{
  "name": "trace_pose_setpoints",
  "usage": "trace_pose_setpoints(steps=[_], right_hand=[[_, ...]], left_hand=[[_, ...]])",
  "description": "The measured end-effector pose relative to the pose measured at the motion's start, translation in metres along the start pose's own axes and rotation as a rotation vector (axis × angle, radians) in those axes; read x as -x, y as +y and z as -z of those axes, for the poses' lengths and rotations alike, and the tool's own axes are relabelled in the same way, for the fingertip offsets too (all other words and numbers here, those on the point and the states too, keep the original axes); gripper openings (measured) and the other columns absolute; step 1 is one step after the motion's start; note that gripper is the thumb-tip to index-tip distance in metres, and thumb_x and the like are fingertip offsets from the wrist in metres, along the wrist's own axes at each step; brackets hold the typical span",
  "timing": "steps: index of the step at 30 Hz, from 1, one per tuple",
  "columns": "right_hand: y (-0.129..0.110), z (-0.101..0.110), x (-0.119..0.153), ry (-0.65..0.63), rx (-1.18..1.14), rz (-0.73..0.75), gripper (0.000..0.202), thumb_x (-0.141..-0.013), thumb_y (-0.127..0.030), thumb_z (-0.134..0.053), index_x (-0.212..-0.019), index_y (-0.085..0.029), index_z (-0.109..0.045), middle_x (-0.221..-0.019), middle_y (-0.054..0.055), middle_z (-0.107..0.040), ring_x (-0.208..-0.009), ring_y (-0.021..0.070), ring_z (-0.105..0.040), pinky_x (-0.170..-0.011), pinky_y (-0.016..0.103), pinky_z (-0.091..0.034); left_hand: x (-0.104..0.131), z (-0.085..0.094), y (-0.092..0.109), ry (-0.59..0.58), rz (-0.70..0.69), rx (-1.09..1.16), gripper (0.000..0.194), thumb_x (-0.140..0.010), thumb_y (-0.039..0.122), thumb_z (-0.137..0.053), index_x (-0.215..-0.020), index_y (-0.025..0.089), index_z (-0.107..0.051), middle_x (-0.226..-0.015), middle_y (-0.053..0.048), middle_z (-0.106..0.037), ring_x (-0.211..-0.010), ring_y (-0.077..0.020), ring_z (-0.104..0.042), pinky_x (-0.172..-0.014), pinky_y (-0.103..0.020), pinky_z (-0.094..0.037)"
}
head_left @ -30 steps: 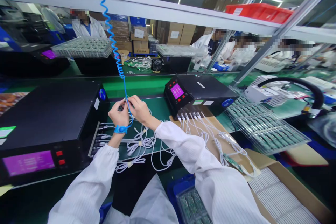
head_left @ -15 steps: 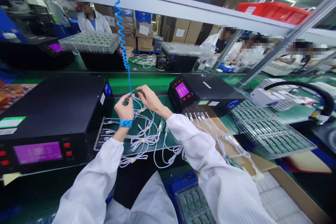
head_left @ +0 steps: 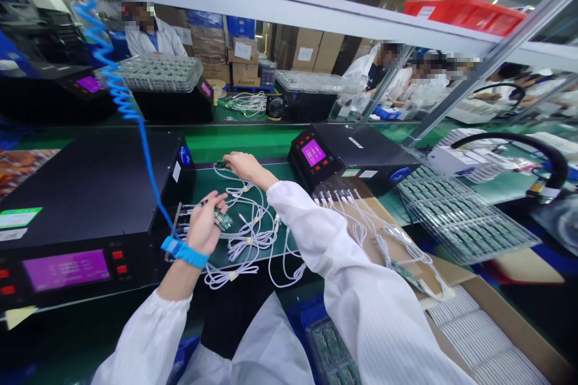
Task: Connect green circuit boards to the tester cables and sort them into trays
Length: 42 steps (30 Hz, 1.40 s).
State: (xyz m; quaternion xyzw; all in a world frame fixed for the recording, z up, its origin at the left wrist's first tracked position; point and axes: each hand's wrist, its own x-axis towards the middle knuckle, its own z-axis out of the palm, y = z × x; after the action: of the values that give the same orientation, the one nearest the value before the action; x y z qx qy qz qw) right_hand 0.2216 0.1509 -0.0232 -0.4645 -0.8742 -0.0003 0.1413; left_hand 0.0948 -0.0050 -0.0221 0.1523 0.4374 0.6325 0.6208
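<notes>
My left hand [head_left: 205, 225], with a blue wrist strap [head_left: 185, 252] on it, grips a small green circuit board [head_left: 223, 220] that sticks out past the fingers. Farther forward, my right hand [head_left: 244, 167] pinches another small circuit board [head_left: 221, 164] above the green mat. White cables [head_left: 246, 240] lie in loose coils on the mat below and between both hands. Beside my left hand, a row of cable plugs [head_left: 183, 222] runs along the side of the left black tester [head_left: 90, 192].
A second black tester [head_left: 361, 153] with a purple screen stands right of centre. Clear trays of boards [head_left: 460, 210] are stacked at the right. A cardboard box [head_left: 506, 319] holds white items. The coiled blue cord [head_left: 121, 96] hangs to my left wrist. Co-workers sit across the bench.
My left hand has come back toward me and left, apart from the right hand, its board now showing more. My right hand has shifted slightly left with its board. The blue cord swung left.
</notes>
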Motion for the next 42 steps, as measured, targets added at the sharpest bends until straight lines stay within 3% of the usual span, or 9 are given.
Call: trace_pose_setpoints(steps=[3,7,12,14,17,22,28,35,42], right_hand=[[-0.012,-0.017,-0.011,-0.099,0.109,-0.022,0.029,-0.102,-0.012,-0.047,-0.123,-0.019,-0.065,-0.126,0.014,-0.069,-0.109,0.0285,-0.068,-0.087,0.039,-0.054],[-0.023,-0.029,-0.01,-0.15,0.141,-0.036,0.034,-0.1,-0.006,-0.043,-0.127,-0.015,-0.062,-0.127,0.016,-0.068,-0.115,0.0283,-0.067,-0.09,0.04,-0.055],[-0.029,-0.013,0.025,-0.153,0.148,-0.072,0.029,-0.107,-0.022,-0.044,-0.128,-0.014,-0.062,-0.13,0.017,-0.067,-0.114,0.0278,-0.068,-0.093,0.04,-0.055],[-0.032,-0.002,0.043,-0.226,0.148,-0.095,0.029,-0.106,-0.034,-0.052,-0.12,-0.012,-0.066,-0.123,0.018,-0.071,-0.115,0.0297,-0.068,-0.096,0.04,-0.055],[-0.038,0.007,0.062,-0.339,0.158,-0.13,0.038,-0.099,-0.043,-0.065,-0.119,-0.011,-0.068,-0.12,0.019,-0.073,-0.117,0.0324,-0.069,-0.096,0.042,-0.056],[-0.046,0.003,0.069,-0.408,0.154,-0.166,0.041,-0.09,-0.033,-0.077,-0.123,-0.01,-0.066,-0.123,0.02,-0.071,-0.118,0.0333,-0.069,-0.094,0.041,-0.058],[-0.047,0.001,0.072,-0.375,0.151,-0.163,0.026,-0.095,-0.005,-0.055,-0.117,-0.009,-0.068,-0.118,0.019,-0.073,-0.116,0.0303,-0.071,-0.091,0.039,-0.058],[-0.047,0.007,0.081,-0.281,0.121,-0.135,0.021,-0.092,-0.007,-0.058,-0.11,-0.007,-0.07,-0.121,0.022,-0.071,-0.122,0.0331,-0.064,-0.097,0.04,-0.053],[-0.045,0.011,0.093,-0.154,-0.07,-0.212,0.027,-0.102,-0.021,-0.053,-0.124,-0.013,-0.066,-0.117,0.013,-0.075,-0.105,0.025,-0.07,-0.083,0.031,-0.051]], left_hand=[[0.032,0.011,0.014,-0.044,0.206,0.094,0.025,-0.088,-0.005,-0.05,-0.11,0.003,-0.059,-0.086,-0.009,-0.066,-0.056,-0.0049,-0.051,-0.051,-0.017,-0.047],[0.061,0.024,0.02,-0.04,0.303,0.003,0.032,-0.094,-0.001,-0.048,-0.124,0.002,-0.061,-0.106,-0.019,-0.072,-0.067,-0.0111,-0.067,-0.059,-0.021,-0.06],[0.077,0.036,0.02,-0.047,0.33,-0.042,0.033,-0.1,0.006,-0.045,-0.128,0.003,-0.061,-0.123,-0.026,-0.071,-0.105,-0.0287,-0.076,-0.083,-0.036,-0.068],[0.078,0.037,0.02,-0.043,0.325,-0.03,0.032,-0.102,0.008,-0.044,-0.129,0.004,-0.061,-0.124,-0.025,-0.071,-0.106,-0.0307,-0.076,-0.082,-0.04,-0.069],[0.077,0.034,0.02,0.016,0.327,-0.019,0.032,-0.101,0.007,-0.045,-0.127,0.004,-0.063,-0.12,-0.022,-0.073,-0.094,-0.0252,-0.078,-0.074,-0.033,-0.069],[0.076,0.03,0.015,0.091,0.425,-0.009,0.045,-0.096,0.0,-0.044,-0.139,0.0,-0.054,-0.12,-0.026,-0.072,-0.092,-0.0241,-0.079,-0.073,-0.027,-0.068],[0.074,0.035,0.017,-0.049,0.437,0.058,0.052,-0.095,-0.003,-0.039,-0.146,0.002,-0.049,-0.129,-0.027,-0.068,-0.114,-0.0293,-0.073,-0.088,-0.035,-0.067],[0.056,0.025,0.022,-0.052,0.283,0.041,0.041,-0.103,0.009,-0.046,-0.142,0.019,-0.057,-0.135,-0.019,-0.067,-0.12,-0.0289,-0.07,-0.095,-0.045,-0.063],[0.037,0.016,0.024,-0.121,0.17,0.115,0.029,-0.102,0.013,-0.052,-0.127,0.022,-0.065,-0.125,-0.008,-0.074,-0.126,-0.0239,-0.067,-0.111,-0.054,-0.052]])
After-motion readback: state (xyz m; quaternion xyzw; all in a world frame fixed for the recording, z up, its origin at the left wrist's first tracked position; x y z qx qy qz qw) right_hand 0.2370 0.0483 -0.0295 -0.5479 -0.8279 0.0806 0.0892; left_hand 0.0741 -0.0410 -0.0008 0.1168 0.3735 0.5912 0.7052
